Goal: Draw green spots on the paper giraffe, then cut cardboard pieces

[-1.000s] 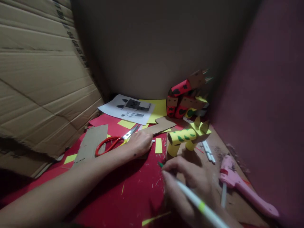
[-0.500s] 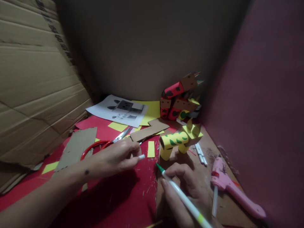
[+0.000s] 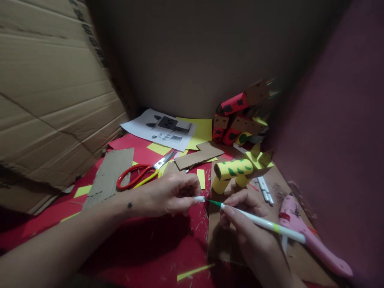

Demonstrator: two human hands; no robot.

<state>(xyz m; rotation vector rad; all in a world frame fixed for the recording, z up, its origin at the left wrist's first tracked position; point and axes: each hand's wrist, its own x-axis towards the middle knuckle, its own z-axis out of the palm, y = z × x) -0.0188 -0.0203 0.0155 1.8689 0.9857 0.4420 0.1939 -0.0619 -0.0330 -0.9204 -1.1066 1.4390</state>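
My left hand [image 3: 180,195] pinches a small white pen cap [image 3: 200,199], its hollow end facing right. In my right hand [image 3: 249,220] lies a white felt-tip marker [image 3: 267,223] with a green tip and a lime band. The green tip points left and stands just short of the cap's mouth. Behind my right hand stands a yellow paper-tube animal [image 3: 235,169] with green leaf-shaped spots, a square head and pointed ears. Red-and-yellow-handled scissors [image 3: 141,175] lie open behind my left forearm.
A pink glue gun [image 3: 313,244] lies at the right beside white markers [image 3: 265,191]. Red box-headed paper animals [image 3: 237,104] are piled at the back. A printed sheet [image 3: 150,126], cardboard pieces [image 3: 109,172] and yellow scraps [image 3: 201,179] cover the red surface. Tall cardboard [image 3: 60,100] stands left.
My right hand has turned the marker flatter and brought its green tip up to the cap. My left hand has turned the cap's opening toward the tip. The whole view has shifted slightly.
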